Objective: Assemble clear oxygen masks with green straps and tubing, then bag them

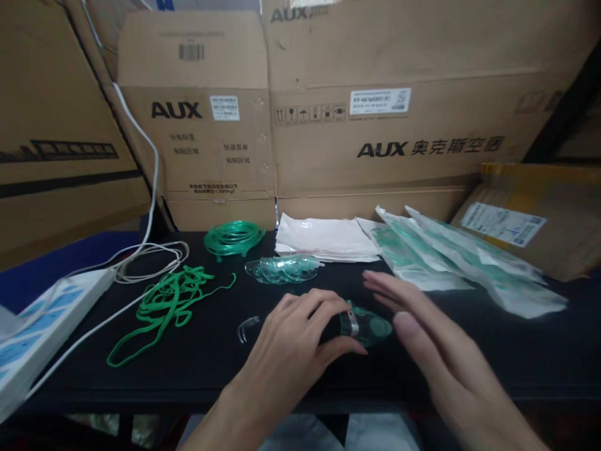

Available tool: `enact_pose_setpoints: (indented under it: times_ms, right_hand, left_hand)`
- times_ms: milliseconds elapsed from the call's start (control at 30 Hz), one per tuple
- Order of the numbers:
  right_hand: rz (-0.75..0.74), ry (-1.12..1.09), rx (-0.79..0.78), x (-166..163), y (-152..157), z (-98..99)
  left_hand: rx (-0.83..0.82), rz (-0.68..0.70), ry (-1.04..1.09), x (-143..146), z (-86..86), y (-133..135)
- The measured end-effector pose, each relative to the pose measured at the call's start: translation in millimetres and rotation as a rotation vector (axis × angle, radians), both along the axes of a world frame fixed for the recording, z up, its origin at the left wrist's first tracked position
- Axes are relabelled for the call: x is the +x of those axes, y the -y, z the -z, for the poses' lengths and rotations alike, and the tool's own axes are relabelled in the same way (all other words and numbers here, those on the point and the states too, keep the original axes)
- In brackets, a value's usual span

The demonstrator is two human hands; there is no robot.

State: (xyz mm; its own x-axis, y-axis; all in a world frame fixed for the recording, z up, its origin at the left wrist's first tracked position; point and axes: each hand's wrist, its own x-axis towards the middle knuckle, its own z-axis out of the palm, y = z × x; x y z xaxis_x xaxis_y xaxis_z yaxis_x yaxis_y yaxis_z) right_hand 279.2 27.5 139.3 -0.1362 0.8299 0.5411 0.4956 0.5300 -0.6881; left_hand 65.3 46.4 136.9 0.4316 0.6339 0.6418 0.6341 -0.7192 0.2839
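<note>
A green see-through oxygen mask (376,330) with a metal nose strip (353,324) lies low over the black table, in front of me. My left hand (305,329) grips its left end from above, thumb on the near side and fingers on the far side, hiding that part. Close by the mask's right end is my right hand (420,326), its fingers stretched out and holding nothing; whether it touches the mask I cannot tell. Beyond my hands rests a row of nested clear green masks (284,269). Small clear curved pieces (246,327) sit left of my left hand.
Coiled green tubing (233,238) and tangled green elastic cord (171,297) lie to the left, near a white power strip (61,319) with white cables. White sheets (326,238) and bagged green items (469,257) occupy the back right. Cardboard boxes (389,138) wall in the table.
</note>
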Motion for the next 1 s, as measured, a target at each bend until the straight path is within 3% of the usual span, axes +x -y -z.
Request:
enact_pose_setpoints:
  times_ms: [133,333,500,733,1000]
  right_hand:
    - [-0.152,-0.115,-0.212,-19,-18,-0.5]
    - [-0.157,-0.211,-0.308,-16,-21,3.8]
    - [-0.181,-0.180,-0.235,-12,-22,6.3]
    - [-0.166,-0.126,-0.182,-14,-23,12.8]
    - [-0.112,-0.114,-0.130,-20,-17,9.0]
  left_hand:
    - [0.035,0.027,0.063,0,0.1,0]
    - [-0.120,0.013,0.101,0,-3.7,-3]
    - [-0.244,0.029,0.114,0,-8.7,-2]
    - [-0.144,-0.045,0.056,-4,1.6,4]
    - [-0.290,0.036,0.117,0,-5.8,-2]
